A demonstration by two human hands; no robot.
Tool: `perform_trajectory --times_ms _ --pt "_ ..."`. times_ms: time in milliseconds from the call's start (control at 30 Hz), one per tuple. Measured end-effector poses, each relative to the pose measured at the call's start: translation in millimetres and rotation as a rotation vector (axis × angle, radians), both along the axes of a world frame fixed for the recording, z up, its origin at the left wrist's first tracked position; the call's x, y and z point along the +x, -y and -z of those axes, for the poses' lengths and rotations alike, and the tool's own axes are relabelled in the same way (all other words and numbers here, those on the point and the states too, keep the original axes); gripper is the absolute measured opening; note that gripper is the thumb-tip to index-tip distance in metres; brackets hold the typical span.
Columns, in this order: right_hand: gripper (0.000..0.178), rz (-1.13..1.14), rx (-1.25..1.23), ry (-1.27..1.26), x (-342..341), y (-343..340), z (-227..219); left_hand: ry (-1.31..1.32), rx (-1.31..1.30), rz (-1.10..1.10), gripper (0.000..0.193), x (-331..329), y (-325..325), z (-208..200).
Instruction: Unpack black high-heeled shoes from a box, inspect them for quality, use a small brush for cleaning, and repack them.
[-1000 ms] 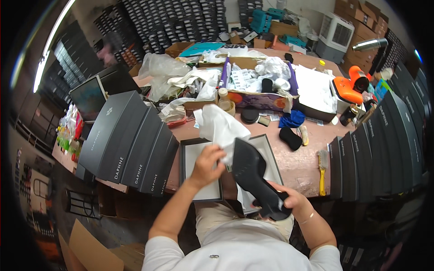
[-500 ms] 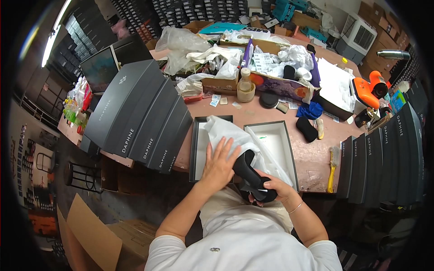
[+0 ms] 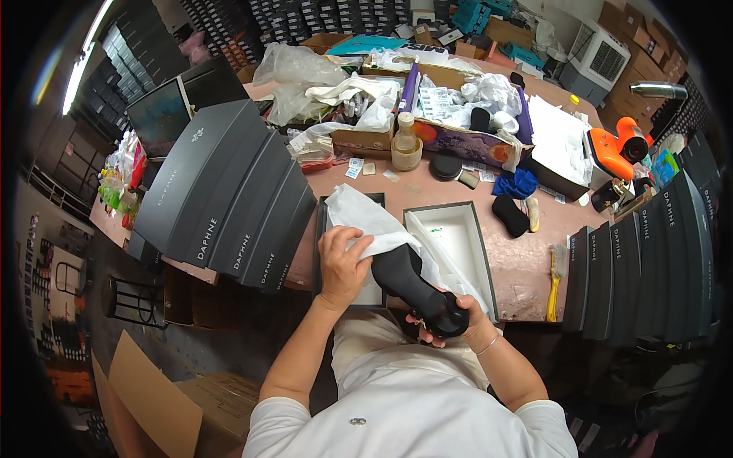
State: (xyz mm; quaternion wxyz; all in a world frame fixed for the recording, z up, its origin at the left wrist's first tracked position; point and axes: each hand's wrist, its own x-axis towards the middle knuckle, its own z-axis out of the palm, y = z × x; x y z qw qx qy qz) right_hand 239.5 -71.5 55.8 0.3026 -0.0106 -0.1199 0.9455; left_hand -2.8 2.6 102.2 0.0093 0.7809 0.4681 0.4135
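Observation:
In my right hand (image 3: pixel 468 320) is a black shoe (image 3: pixel 399 276), gripped at its near end and held slantwise over the front edge of the table. White tissue paper (image 3: pixel 365 216) drapes over the shoe's far end. My left hand (image 3: pixel 341 267) pinches the edge of that paper beside the shoe. Under the paper and hands lies one shallow dark grey box half (image 3: pixel 321 229), partly hidden. To its right sits another, white inside (image 3: pixel 467 237), with a strip of white tissue (image 3: pixel 450 263) lying in it.
Dark grey shoeboxes (image 3: pixel 221 191) stand stacked at left, and more (image 3: pixel 641 275) at right. A yellow-handled brush (image 3: pixel 554 282), black pad (image 3: pixel 509 217) and blue cloth (image 3: pixel 515 183) lie at right. Behind are a bottle (image 3: pixel 405 133) and a purple carton (image 3: pixel 458 145) of paper.
My left hand has shifted from lying spread on the tissue to pinching its edge. The shoe has turned, so more of its black length shows beyond the paper.

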Motion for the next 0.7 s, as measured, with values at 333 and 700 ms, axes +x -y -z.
perform_trajectory --times_ms 333,700 --pt "0.058 0.499 0.081 0.442 -24.8 -7.4 -25.5 0.212 0.009 0.346 0.032 21.0 46.9 -39.3" --pt "0.046 0.655 -0.232 0.188 -18.4 0.7 -27.7 0.23 0.003 0.505 0.042 42.2 51.7 -6.4"
